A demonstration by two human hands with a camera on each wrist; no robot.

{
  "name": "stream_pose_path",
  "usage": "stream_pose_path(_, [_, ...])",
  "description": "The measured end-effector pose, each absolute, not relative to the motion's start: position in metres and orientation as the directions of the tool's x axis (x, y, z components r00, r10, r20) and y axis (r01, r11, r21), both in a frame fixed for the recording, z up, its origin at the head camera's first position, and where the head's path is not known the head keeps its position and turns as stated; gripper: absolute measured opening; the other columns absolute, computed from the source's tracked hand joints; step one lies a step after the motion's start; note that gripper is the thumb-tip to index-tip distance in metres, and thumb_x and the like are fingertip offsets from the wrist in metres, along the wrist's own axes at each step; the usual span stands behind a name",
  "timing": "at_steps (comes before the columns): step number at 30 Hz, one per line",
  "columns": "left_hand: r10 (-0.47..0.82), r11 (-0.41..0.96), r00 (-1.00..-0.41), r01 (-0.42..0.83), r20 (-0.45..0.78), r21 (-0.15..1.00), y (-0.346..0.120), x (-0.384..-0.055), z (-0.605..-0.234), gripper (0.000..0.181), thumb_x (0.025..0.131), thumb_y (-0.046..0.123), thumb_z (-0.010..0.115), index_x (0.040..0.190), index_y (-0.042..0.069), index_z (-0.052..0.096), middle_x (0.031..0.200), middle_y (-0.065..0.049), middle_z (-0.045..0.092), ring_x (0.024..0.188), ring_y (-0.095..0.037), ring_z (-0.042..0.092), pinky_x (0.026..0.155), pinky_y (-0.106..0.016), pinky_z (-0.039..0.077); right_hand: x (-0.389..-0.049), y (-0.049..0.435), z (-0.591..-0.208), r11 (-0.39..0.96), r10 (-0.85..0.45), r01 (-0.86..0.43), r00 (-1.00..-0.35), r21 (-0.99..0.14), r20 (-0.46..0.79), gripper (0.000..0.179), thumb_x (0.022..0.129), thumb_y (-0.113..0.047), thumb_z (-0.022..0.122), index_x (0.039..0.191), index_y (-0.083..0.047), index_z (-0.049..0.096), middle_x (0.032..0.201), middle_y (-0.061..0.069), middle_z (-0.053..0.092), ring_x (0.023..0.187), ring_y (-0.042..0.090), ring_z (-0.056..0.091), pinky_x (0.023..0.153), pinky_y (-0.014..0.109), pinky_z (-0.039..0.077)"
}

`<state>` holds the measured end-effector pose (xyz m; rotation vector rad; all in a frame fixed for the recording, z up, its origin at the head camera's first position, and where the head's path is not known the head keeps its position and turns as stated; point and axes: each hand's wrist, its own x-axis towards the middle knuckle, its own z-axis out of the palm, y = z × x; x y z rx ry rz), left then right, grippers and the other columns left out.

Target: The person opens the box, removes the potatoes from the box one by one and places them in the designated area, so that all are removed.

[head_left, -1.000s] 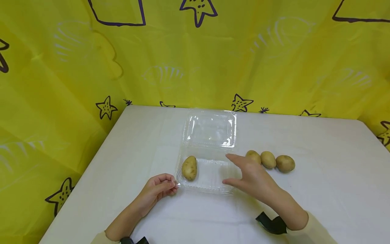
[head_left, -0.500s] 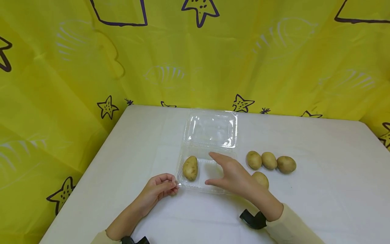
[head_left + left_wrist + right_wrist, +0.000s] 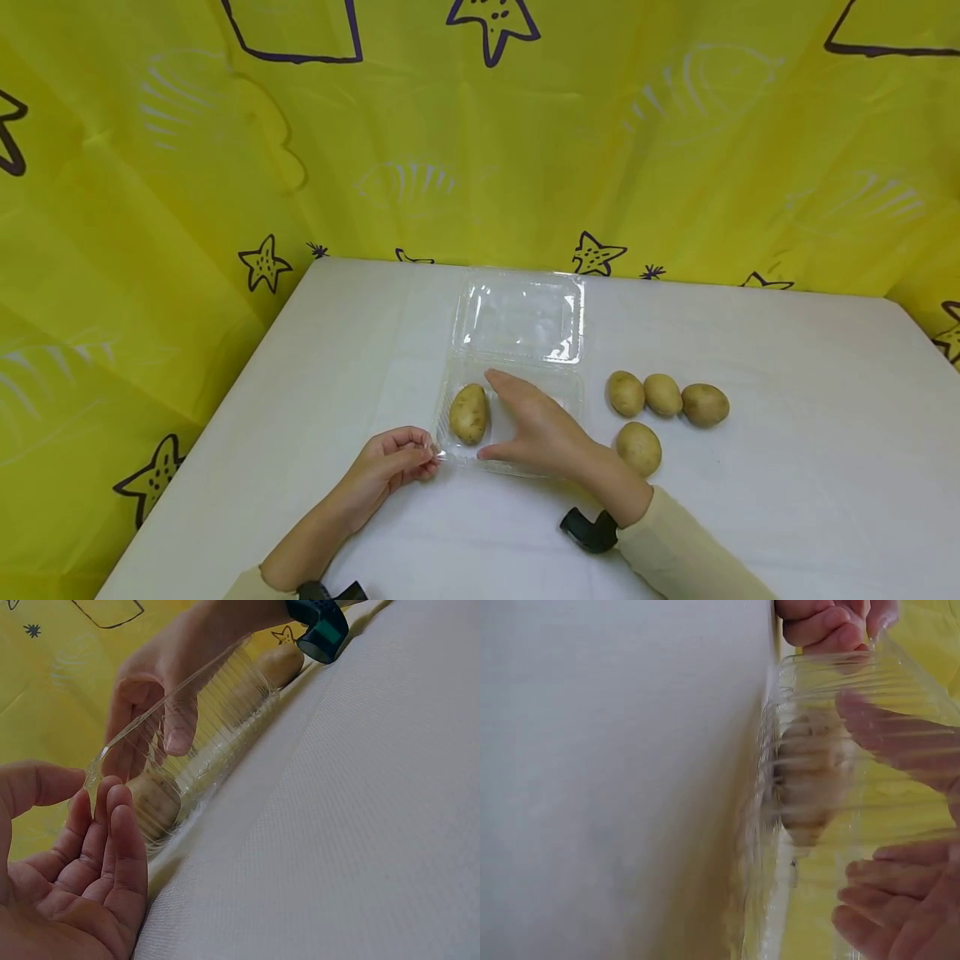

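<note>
A clear plastic clamshell container (image 3: 525, 467) lies with its lid (image 3: 517, 317) folded back on the white table. One potato (image 3: 468, 414) sits in the left side of its base. My left hand (image 3: 397, 458) pinches the container's front left corner between thumb and fingers, as the left wrist view also shows. Over the base, my right hand (image 3: 536, 425) spreads thumb and fingers apart just right of that potato, holding nothing. Seen through the ribbed plastic wall in the right wrist view, the potato (image 3: 810, 776) is close to the right thumb but apart from it.
Right of the container, three potatoes stand in a row: a left one (image 3: 625, 393), a middle one (image 3: 663, 394) and a right one (image 3: 705, 405). Another potato (image 3: 638, 449) lies nearer, beside the right wrist. A yellow patterned curtain (image 3: 480, 167) hangs behind the table (image 3: 810, 467).
My right hand has moved left across the container's base toward the potato there, uncovering the nearer potato on the table. The left hand has kept its pinch on the corner.
</note>
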<state>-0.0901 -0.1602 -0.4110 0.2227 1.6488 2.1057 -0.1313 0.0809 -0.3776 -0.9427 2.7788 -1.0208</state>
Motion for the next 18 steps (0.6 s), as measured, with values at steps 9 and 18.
stream_pose_path(9, [0.447, -0.173, -0.884, -0.239, -0.141, 0.955, -0.16, -0.09, -0.411, 0.004, 0.089, 0.006, 0.055, 0.092, 0.002, 0.054, 0.087, -0.005, 0.061, 0.084, -0.013, 0.059, 0.077, -0.025, 0.05, -0.135, 0.067, -0.375, 0.632, -0.546, -0.488, -0.831, -0.602, 0.101, 0.089, 0.065, -0.027, 0.084, 0.134, 0.006, 0.038, 0.134, 0.017, 0.044, 0.125, 0.029, 0.039, 0.103, 0.038, 0.029])
stream_pose_path(18, [0.448, -0.17, -0.883, -0.239, -0.141, 0.956, -0.16, -0.09, -0.411, 0.005, 0.089, 0.005, 0.054, 0.093, 0.002, 0.055, 0.086, -0.005, 0.061, 0.083, -0.013, 0.059, 0.077, -0.025, 0.05, -0.138, 0.056, -0.375, 0.601, -0.586, -0.503, -0.806, -0.621, 0.087, 0.087, 0.067, -0.025, 0.083, 0.134, 0.007, 0.038, 0.13, 0.016, 0.047, 0.12, 0.027, 0.043, 0.101, 0.036, 0.033])
